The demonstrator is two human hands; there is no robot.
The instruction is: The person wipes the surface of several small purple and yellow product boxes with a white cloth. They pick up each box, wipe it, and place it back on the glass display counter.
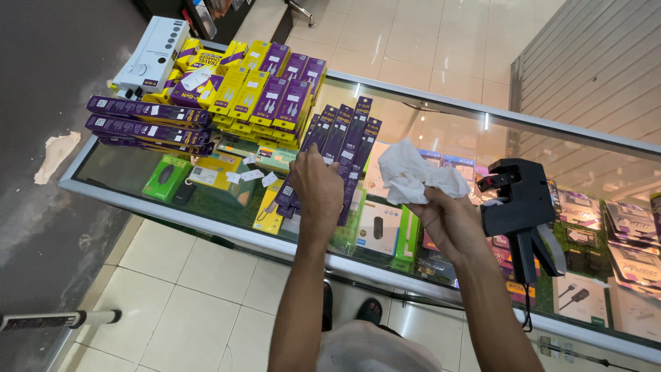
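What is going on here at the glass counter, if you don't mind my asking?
A person stands at a glass counter. Their left hand rests on a row of slim dark boxes, while the right hand holds a crumpled white cloth. A black label gun lies on the glass beside it, with stacked yellow and purple boxes farther back.

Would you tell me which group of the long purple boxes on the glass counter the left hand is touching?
The left hand rests on the upright fan of purple boxes at mid-counter; the other stack of long purple boxes lies flat at the far left, untouched.
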